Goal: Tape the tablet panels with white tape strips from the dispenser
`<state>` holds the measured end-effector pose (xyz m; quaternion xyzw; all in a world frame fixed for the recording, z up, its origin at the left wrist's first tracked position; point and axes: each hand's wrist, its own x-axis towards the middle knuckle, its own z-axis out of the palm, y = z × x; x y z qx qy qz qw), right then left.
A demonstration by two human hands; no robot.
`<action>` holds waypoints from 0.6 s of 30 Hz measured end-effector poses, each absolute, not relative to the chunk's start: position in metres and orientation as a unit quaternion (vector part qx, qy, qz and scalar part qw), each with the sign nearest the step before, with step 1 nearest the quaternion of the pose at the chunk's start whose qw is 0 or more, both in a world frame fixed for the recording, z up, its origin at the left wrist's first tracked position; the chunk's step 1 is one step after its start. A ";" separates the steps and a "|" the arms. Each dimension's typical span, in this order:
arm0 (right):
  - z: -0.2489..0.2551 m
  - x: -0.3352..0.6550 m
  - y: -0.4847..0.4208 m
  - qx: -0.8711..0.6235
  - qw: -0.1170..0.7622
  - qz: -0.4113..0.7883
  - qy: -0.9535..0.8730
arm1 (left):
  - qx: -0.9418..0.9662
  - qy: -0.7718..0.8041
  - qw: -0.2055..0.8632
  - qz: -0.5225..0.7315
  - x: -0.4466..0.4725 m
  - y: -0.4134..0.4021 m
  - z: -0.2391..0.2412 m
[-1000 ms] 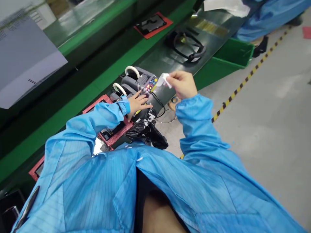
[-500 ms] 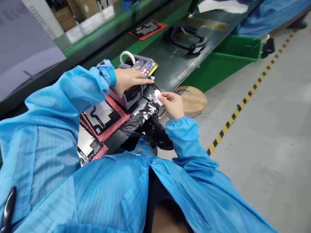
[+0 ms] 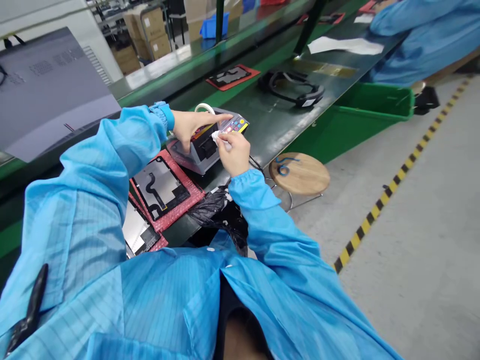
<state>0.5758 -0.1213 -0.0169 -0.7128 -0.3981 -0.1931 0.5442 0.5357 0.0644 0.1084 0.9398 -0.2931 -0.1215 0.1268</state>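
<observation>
A grey tape dispenser (image 3: 204,145) with coloured buttons and a white tape roll stands at the bench's near edge. My left hand (image 3: 195,126) lies on top of it, fingers stretched toward the button panel. My right hand (image 3: 232,150) is closed in a pinch on a small white piece of tape (image 3: 217,136) right at the dispenser's front. Left of the machine a dark flat part lies in a red tray (image 3: 165,186). A black plastic bag (image 3: 217,210) hangs below the bench edge under my right wrist.
A round wooden stool (image 3: 300,173) stands right of me. A green bin (image 3: 360,107) sits under the bench. Black ring-shaped parts (image 3: 294,86) and another red tray (image 3: 232,76) lie farther along. A person in blue (image 3: 423,40) works at the far right.
My right hand rose from the black bag up to the dispenser's front with a white piece. My left hand stayed on the machine. The view swung right.
</observation>
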 end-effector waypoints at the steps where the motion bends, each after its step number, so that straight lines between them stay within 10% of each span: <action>1: -0.018 0.576 -0.116 -0.723 0.524 -0.202 -0.403 | 0.937 -0.297 0.135 -0.123 0.535 0.065 0.108; 18: -0.017 0.582 -0.121 -0.716 0.471 -0.179 -0.484 | 0.943 -0.281 0.140 -0.109 0.523 0.059 0.110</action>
